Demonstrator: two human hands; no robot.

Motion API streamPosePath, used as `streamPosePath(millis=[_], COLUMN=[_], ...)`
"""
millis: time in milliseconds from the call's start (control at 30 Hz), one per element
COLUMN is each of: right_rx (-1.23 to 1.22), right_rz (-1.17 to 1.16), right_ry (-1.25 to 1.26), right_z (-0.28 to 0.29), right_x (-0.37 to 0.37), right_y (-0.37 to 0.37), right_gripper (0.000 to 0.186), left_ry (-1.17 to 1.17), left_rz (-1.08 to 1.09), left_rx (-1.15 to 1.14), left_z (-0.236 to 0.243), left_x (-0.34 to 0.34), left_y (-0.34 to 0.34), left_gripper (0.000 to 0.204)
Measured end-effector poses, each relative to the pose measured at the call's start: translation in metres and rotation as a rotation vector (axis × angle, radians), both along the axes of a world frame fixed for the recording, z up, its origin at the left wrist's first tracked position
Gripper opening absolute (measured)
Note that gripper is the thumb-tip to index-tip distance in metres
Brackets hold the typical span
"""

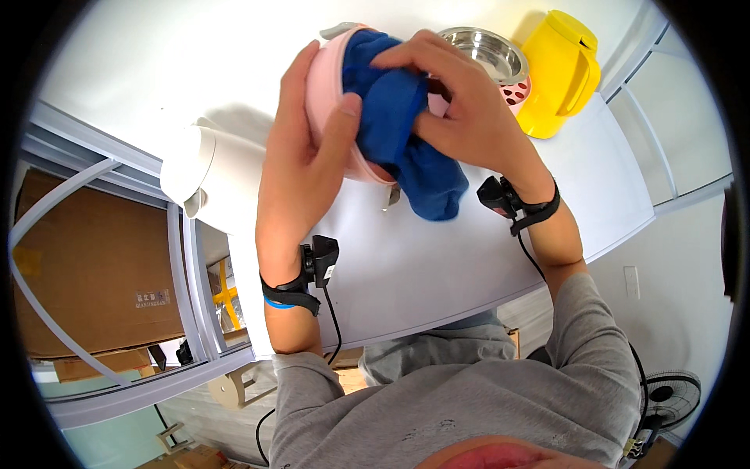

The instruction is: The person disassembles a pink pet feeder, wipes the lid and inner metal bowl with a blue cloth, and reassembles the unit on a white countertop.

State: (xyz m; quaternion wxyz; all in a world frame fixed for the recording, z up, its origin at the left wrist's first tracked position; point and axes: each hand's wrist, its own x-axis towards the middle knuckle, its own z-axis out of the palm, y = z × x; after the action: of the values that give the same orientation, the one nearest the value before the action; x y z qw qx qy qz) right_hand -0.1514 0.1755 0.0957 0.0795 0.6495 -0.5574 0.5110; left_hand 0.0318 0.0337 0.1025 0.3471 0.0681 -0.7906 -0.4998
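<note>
A pink round container (328, 82) is tilted on its side above the white table, its mouth turned to the right. My left hand (308, 144) grips it, with the thumb over the rim and the fingers along its outer wall. A blue cloth (398, 117) is bunched in the mouth, and one end hangs down below it. My right hand (469, 102) is closed on the cloth at the opening, fingers on top and thumb underneath. A small metal clasp (391, 197) shows at the container's lower edge. The inside of the container is mostly hidden by the cloth.
At the far right of the white table (437, 273) stand a yellow jug (551, 78) and a steel bowl (488, 51) beside a pink piece with holes (516, 90). A white kettle-like vessel (211, 176) is at the left. Cardboard boxes (94, 266) sit behind the left frame.
</note>
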Motion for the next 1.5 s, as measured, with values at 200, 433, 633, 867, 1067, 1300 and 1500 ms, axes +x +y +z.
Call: streamPosePath(millis=[200,433,633,867,1067,1300,1500], right_rx=[-0.010,0.180,0.256,0.312,0.409,0.068,-0.109], right_rz=[-0.067,0.067,0.155,0.206,0.063,0.151,0.005], right_ry=[-0.115,-0.298,-0.078,0.189,0.252,0.295,0.350], right_z=[-0.016,-0.006,-0.001,0.001,0.000,-0.003,0.006], right_x=[0.001,0.005,0.004,0.002,0.008,0.001,0.006], right_y=[-0.011,0.001,0.011,0.015,0.013,0.007,0.003], right_gripper=[0.065,0.069,0.072,0.083,0.083,0.071,0.073], left_ry=[-0.116,-0.054,-0.079,-0.099,-0.113,-0.108,-0.106], left_rz=[-0.095,0.033,-0.046,-0.034,0.034,-0.117,-0.172], left_rx=[-0.280,-0.372,-0.348,-0.417,-0.438,-0.373,-0.337], left_z=[-0.001,0.000,-0.001,0.002,0.002,-0.006,-0.004], left_x=[0.008,0.005,0.006,0.013,0.017,0.011,0.015], left_y=[-0.002,-0.003,-0.015,-0.014,-0.012,-0.015,-0.014], left_gripper=[0.147,0.149,0.156,0.169,0.170,0.161,0.162])
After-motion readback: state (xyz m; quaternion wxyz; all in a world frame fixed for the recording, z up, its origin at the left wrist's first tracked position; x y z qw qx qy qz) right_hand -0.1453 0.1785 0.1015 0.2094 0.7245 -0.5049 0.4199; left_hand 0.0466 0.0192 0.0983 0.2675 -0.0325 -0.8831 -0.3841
